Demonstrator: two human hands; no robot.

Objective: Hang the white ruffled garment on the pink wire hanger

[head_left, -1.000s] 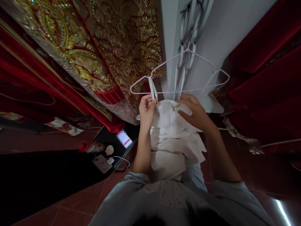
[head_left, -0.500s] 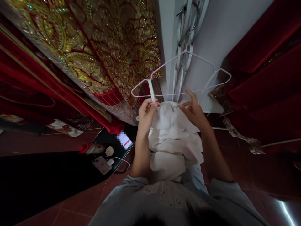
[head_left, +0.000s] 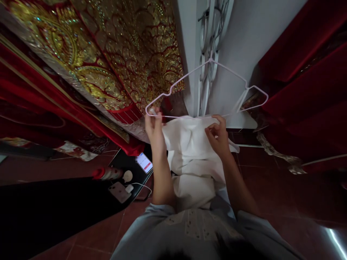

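A pale pink hanger (head_left: 189,72) hangs from the white metal rack by its hook. Below its bottom bar, a white layered garment (head_left: 189,141) spreads in front of my body. A white strap (head_left: 241,99) loops over the hanger's right side. My left hand (head_left: 154,121) is closed at the hanger's left corner, with a small bit of white strap showing between its slightly blurred fingers. My right hand (head_left: 217,133) is curled closed on the garment near its upper right edge, just under the bar.
Gold and red embroidered garments (head_left: 141,47) hang at the left, dark red ones (head_left: 306,90) at the right. A white scrolled rack (head_left: 207,54) stands ahead. On a black table (head_left: 114,206) lie a lit phone (head_left: 145,163), another phone (head_left: 119,192) and a red-capped bottle (head_left: 107,173).
My left hand has moved left to the hanger's corner, and the strap no longer crosses the hanger's left shoulder. My right hand is slightly lower. The garment's top has spread wider.
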